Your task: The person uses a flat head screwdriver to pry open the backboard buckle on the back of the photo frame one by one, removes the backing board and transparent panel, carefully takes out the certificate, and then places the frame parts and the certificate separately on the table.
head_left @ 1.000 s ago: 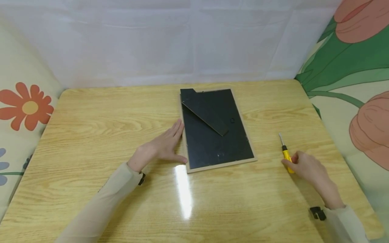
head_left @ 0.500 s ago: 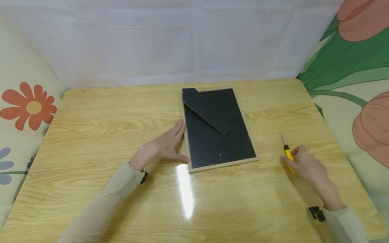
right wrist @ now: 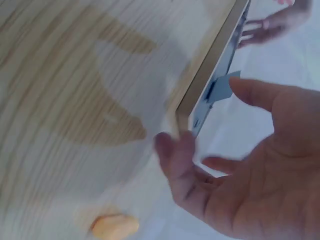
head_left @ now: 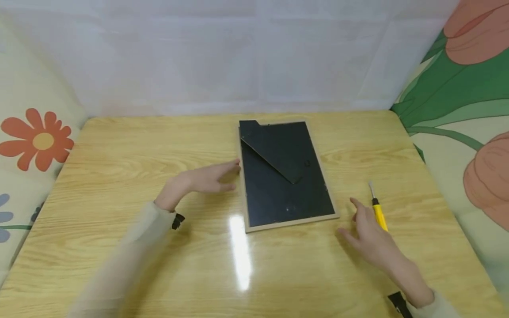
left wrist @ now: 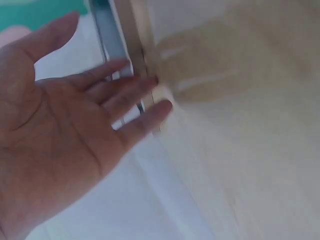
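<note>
A picture frame (head_left: 270, 194) lies back side up on the table, with a pale wooden border, a black backing and a black easel stand (head_left: 272, 152) slanting across it. My left hand (head_left: 207, 177) hovers at its left edge, fingers extended; the left wrist view shows the palm (left wrist: 60, 130) with fingertips right by the border. Off the lower right corner, my right hand (head_left: 370, 236) holds nothing, its fingers loosely spread. Just right of that hand lies a screwdriver (head_left: 380, 215) with a yellow handle, its tip pointing away from me; the hand partly overlaps it in the head view.
The wood-grain table (head_left: 159, 145) extends around the frame. A white cloth (head_left: 179, 57) hangs behind its far edge. Flower-printed panels stand at the left (head_left: 39, 79) and right (head_left: 457, 97). A bright light reflection shows on the table in front of the frame.
My right hand has let go of the screwdriver, leaving it on the table, and moved left toward the frame. My left hand has lifted slightly from its resting place beside the frame's left edge.
</note>
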Demonstrator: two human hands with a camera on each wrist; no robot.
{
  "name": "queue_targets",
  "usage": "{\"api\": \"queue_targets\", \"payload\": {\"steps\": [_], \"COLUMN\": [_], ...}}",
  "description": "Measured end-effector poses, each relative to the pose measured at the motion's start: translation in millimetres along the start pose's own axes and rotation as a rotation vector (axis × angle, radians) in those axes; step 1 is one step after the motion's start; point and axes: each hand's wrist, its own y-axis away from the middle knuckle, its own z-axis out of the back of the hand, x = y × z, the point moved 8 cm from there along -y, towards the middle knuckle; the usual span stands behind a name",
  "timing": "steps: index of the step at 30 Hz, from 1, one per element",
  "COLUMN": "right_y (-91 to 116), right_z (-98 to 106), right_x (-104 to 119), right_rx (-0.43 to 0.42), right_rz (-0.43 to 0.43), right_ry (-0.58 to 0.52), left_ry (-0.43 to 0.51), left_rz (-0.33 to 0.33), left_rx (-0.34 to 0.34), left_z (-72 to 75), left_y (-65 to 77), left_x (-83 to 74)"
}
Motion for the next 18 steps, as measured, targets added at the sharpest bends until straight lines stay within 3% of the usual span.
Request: {"api": "queue_targets", "payload": {"steps": [3, 8, 13, 18], "right_y": [4.4, 13.3, 19.1, 19.3], "right_z": [-4.8, -15.6, -27.5, -29.6], "right_x": [12.2, 26.8, 33.8, 32.9], "right_rx": [-0.031, -0.064, -0.052, -0.021], "right_rz": [0.054, 0.105, 0.147, 0.176], "right_ry": [0.039, 0.049, 0.02, 0.047], "left_ry": [0.022, -0.003, -0.017, -0.038], "left_rz": [-0.005, 0.045, 0.017, 0.015], "left_rx": [-0.085, -0.222, -0.246, -0.236], "left_z": [29.4, 66.9, 76.6, 76.0], "left_y": [-10.3, -42.2, -71.6, -81.9], "left_x": [13.0, 43.3, 59.5, 60.2]}}
